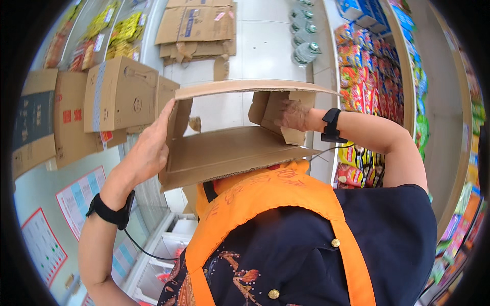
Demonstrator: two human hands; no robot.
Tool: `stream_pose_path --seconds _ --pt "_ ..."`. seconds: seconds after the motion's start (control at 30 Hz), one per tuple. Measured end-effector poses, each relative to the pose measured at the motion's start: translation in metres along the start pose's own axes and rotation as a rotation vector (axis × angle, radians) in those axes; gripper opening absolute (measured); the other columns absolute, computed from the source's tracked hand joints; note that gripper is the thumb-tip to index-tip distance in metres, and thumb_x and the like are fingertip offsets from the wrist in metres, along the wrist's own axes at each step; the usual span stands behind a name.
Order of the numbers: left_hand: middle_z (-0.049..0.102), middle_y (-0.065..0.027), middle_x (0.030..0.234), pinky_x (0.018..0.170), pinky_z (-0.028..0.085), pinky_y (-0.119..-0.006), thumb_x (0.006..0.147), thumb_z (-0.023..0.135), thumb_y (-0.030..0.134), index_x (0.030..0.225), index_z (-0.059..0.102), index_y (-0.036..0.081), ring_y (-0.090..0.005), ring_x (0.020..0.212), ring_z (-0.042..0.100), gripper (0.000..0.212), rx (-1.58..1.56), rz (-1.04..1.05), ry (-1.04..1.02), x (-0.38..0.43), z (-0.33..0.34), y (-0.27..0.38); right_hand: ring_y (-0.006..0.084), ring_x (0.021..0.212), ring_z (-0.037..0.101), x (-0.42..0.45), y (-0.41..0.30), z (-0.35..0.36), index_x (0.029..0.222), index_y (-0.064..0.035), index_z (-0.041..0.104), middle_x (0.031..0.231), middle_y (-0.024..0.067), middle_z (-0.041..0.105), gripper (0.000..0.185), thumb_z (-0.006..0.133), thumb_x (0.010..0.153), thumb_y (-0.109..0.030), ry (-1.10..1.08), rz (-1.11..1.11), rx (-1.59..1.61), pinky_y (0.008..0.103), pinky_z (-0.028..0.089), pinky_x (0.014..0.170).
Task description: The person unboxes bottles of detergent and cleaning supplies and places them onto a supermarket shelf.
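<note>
In front of my apron is a cardboard box [226,147], its top and bottom unfolded so the floor shows through. My left hand [151,147] lies along the outside of the box's left wall, bracing it, with the thumb near the lower corner. My right hand [294,116], blurred by motion, reaches inside at the right end with its fingers apart, against or very near the end flap [298,135]. Whether those fingers touch the cardboard is hard to tell. The near wall of the box rests close to the orange apron [260,187].
Flattened cardboard [199,26] lies on the tiled floor ahead. Capped plastic bottles [306,53] stand in a row beside a shelf of snack packets [358,86] on the right. Closed cartons [118,95] sit at the left by a glass-fronted cabinet. A thin cable [149,254] hangs from my left wristband.
</note>
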State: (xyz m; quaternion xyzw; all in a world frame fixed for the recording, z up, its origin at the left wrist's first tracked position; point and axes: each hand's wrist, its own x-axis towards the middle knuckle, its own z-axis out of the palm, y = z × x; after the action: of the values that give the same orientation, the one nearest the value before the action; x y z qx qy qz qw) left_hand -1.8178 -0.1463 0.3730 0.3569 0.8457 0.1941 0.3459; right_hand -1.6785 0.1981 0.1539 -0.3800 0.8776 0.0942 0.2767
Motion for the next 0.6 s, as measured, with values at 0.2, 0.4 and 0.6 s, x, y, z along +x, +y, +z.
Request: stream_pose_path --seconds 0.2,0.4,0.6 --pt "0.04 -0.028 0.132 0.106 0.031 -0.041 0.063 0.032 -0.023 0.14 0.018 0.003 -0.0403 0.124 0.037 0.083 0.15 -0.116 0.23 0.003 -0.03 -0.075 0.0211 0.085 0.054 -0.006 0.034 -0.115 0.085 -0.0136 0.054 0.079 0.0034 0.053 0.016 0.057 0.07 -0.011 0.403 -0.162 0.039 0.0346 0.043 0.079" --pt "0.044 -0.0161 0.135 0.107 0.031 -0.036 0.064 0.034 -0.022 0.133 0.042 0.008 -0.0306 0.127 0.04 0.076 -0.036 0.051 0.162 -0.008 -0.049 -0.113 0.0226 0.085 0.049 -0.017 0.099 -0.166 0.1 -0.0141 0.049 0.085 0.0041 0.047 0.028 0.055 0.073 -0.009 0.626 0.267 0.01 0.0347 0.043 0.07" --pt "0.057 -0.0253 0.106 0.083 0.046 -0.041 0.063 0.047 -0.02 0.124 0.046 0.003 -0.0403 0.1 0.055 0.065 -0.276 0.161 0.006 0.007 -0.019 -0.116 0.0235 0.085 0.049 -0.028 0.129 -0.181 0.109 -0.016 0.052 0.084 0.0046 0.048 0.035 0.054 0.075 -0.007 0.487 0.462 -0.032 0.0345 0.044 0.073"
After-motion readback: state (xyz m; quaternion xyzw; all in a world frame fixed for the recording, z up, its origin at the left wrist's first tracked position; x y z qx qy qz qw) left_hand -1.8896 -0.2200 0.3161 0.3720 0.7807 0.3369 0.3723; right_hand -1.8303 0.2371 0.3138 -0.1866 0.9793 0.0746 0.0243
